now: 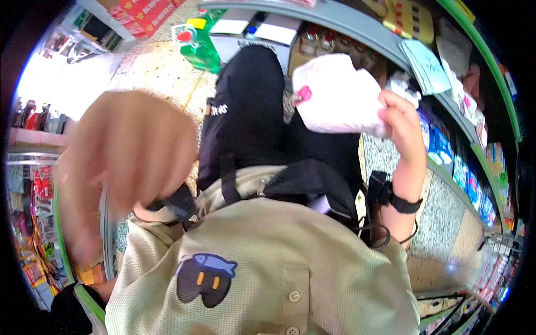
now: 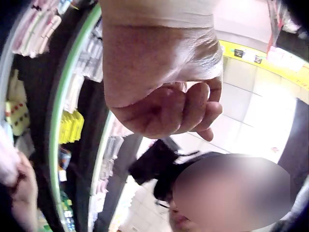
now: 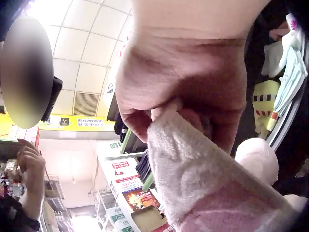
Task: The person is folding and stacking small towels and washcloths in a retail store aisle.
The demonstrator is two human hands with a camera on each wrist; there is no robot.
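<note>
My right hand pinches one end of a folded white and pale pink towel, with the thumb and fingers at its edge. The towel is held out above the knees and has a bright pink patch at its far left end. Up close in the right wrist view, the towel shows a fuzzy terry weave and slopes down from the fingers. My left hand is raised near the head camera, blurred and away from the towel. In the left wrist view its fingers are loosely curled with nothing in them.
Shelves with a grey edge run along the right, carrying a light blue folded cloth and packets. A green bottle stands on the floor beside boxes ahead. More stocked shelves stand at the left.
</note>
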